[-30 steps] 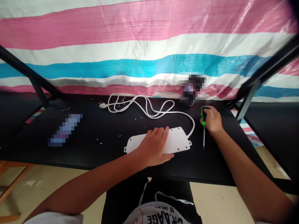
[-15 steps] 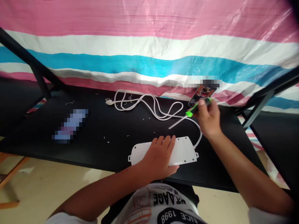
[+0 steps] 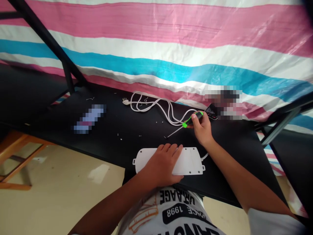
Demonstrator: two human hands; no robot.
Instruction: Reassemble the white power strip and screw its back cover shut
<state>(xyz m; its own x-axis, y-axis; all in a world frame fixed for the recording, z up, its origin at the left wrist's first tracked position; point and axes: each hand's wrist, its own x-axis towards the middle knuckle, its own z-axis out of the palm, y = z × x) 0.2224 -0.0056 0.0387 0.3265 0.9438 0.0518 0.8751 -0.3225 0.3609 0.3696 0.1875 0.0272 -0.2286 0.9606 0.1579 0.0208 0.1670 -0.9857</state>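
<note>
Across the back of a white power strip [image 3: 188, 160] lies my left hand [image 3: 165, 163], its fingers over the far edge and its thumb along the near edge. Screw holes show near the strip's corners. My right hand [image 3: 202, 129] is closed around the green and black handle of a screwdriver [image 3: 187, 124]. The screwdriver's shaft slants down to the left, its tip by a small screw [image 3: 165, 137] on the table; whether they touch I cannot tell. From the strip's right end runs a white cord [image 3: 168, 112], looped behind, with a plug [image 3: 126, 101] at its far end.
Several small screws and bits, such as one screw [image 3: 140, 135], lie on the black table [image 3: 105, 147]. A blurred bluish item [image 3: 89, 119] is at the left. A dark printed card or box [image 3: 212, 111] leans by the striped sheet [image 3: 146, 65]. Black frame bars [image 3: 49, 39] flank the table.
My right hand has brought the screwdriver down and left, its tip now at the loose screw. My left hand stays on the power strip. The view has shifted somewhat.
</note>
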